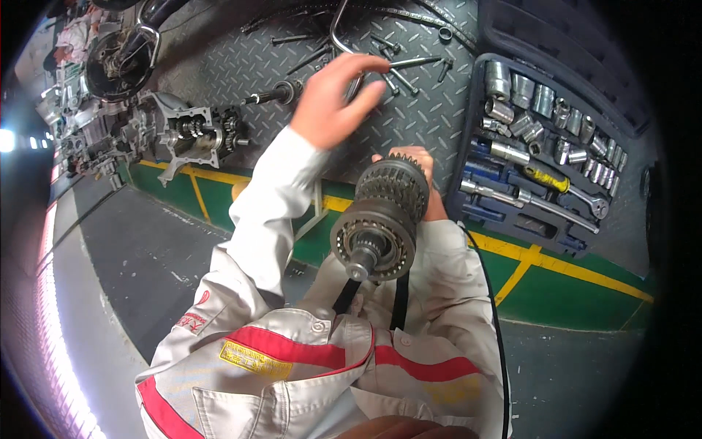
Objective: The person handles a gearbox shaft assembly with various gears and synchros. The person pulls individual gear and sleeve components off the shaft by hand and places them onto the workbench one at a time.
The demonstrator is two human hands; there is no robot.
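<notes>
My right hand [428,183] is closed around a gear shaft assembly [384,208], held up in front of my chest. Several toothed gears are stacked on it, and a ring with a bearing surrounds its stub end, which points toward me. My left hand [340,102] is raised over the metal-plate bench top, its thumb and index finger apart and nothing visible between them. Beyond those fingers lie several long bolts [402,79] and a bent metal bar [338,33]. A smaller shaft with a gear [285,92] rests left of that hand.
An opened socket set case [468,208] lies on the right, holding sockets and a yellow-handled ratchet [548,178]. At the left stands an opened gearbox housing [196,139] with gears inside. A chain [395,11] runs along the far side. The bench's front edge is green and yellow.
</notes>
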